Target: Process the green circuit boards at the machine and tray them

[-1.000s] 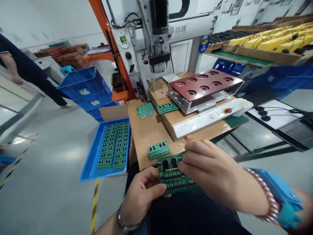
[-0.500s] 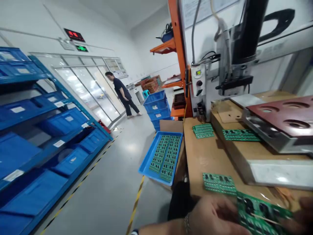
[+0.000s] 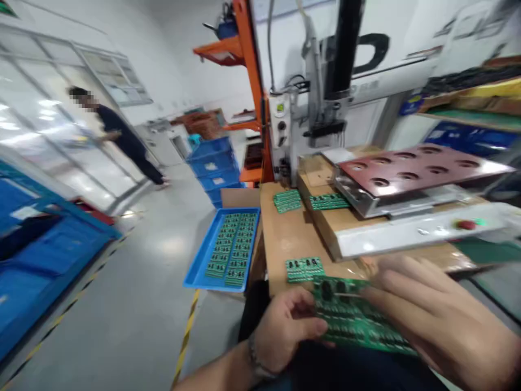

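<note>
Pinching the left edge of one green circuit board (image 3: 354,320) above the lap (image 3: 334,369), the left hand (image 3: 285,326) holds what looks light, stiff and fragile, best gripped by its rims; the right hand (image 3: 439,315), blurred, seems to pinch one pale stick (image 3: 348,295) over it. One near board (image 3: 304,270) and one far pile (image 3: 287,201), its boards uncountable, lie on the tabletop (image 3: 288,239); one blue tray (image 3: 197,269) holds two columns (image 3: 232,247)

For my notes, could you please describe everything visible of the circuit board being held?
The green board carries dark rounded components near its far edge and rows of smaller parts, all blurred. The left hand grips its left edge above the lap; the right hand, with a pale stick, hides its far right corner.
</note>
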`<state>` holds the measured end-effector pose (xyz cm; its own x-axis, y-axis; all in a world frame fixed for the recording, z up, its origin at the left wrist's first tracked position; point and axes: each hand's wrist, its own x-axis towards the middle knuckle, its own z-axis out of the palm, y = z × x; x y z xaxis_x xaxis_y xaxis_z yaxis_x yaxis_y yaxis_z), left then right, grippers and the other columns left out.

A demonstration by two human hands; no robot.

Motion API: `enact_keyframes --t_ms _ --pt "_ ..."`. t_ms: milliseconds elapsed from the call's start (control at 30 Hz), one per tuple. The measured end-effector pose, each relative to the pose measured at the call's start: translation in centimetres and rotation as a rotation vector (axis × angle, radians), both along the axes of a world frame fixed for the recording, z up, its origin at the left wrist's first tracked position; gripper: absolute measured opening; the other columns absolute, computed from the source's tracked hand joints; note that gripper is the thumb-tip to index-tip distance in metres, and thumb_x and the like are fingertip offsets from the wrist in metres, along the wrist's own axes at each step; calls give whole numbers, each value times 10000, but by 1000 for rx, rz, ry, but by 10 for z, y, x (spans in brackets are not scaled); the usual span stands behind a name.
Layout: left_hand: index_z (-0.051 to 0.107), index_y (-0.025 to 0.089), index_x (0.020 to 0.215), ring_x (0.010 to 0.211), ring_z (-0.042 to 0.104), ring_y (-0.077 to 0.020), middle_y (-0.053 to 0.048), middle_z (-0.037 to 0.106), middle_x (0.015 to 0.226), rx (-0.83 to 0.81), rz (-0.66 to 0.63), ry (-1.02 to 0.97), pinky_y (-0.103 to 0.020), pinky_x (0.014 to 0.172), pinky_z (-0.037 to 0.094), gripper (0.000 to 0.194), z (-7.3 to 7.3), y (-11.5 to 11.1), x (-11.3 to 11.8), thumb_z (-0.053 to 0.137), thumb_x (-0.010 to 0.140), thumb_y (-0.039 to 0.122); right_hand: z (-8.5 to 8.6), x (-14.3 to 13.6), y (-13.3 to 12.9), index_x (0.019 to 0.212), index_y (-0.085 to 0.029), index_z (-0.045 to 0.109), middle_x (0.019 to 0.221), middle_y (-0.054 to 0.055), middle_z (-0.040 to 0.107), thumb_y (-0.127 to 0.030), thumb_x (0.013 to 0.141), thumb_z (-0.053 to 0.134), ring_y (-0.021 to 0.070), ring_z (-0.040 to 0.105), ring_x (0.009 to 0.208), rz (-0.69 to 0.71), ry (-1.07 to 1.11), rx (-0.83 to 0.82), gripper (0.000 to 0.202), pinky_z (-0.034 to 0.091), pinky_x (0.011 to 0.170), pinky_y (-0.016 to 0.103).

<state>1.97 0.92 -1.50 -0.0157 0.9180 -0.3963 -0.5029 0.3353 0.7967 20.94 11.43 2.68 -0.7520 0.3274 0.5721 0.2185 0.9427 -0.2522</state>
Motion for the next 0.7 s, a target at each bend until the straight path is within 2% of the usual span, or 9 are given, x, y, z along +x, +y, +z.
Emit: enact_keyframes --t_ms 100,200,433,700 --pt "649 130 760 623 590 -127 -14 649 678 6 -56 48 -246 571 528 216 4 2 -4 788 616 211 13 9 -2 861 -148 605 797 70 542 -131 894 340 192 418 778 0 -96 -98 268 320 675 337" --pt "657 145 774 644 582 -129 -3 641 699 6 -77 68 -242 567 522 172 9 4 -6 764 648 193 18 8 -1 851 -120 604 785 79 528 -127 889 339 195 390 779 3 -126 -92 267 314 680 354" --pt "672 154 767 664 579 -138 -5 637 711 -21 -73 108 -252 579 527 142 14 4 -4 755 656 186 15 8 -3 829 -100 598 764 73 508 -128 881 363 188 362 778 47 -106 -76 243 307 671 341" --pt "655 152 758 613 579 -124 5 631 682 -2 -89 96 -234 569 496 142 9 2 -6 751 661 192 14 9 2 806 -106 591 777 82 512 -120 885 350 192 376 793 21 -97 -86 254 312 696 352"
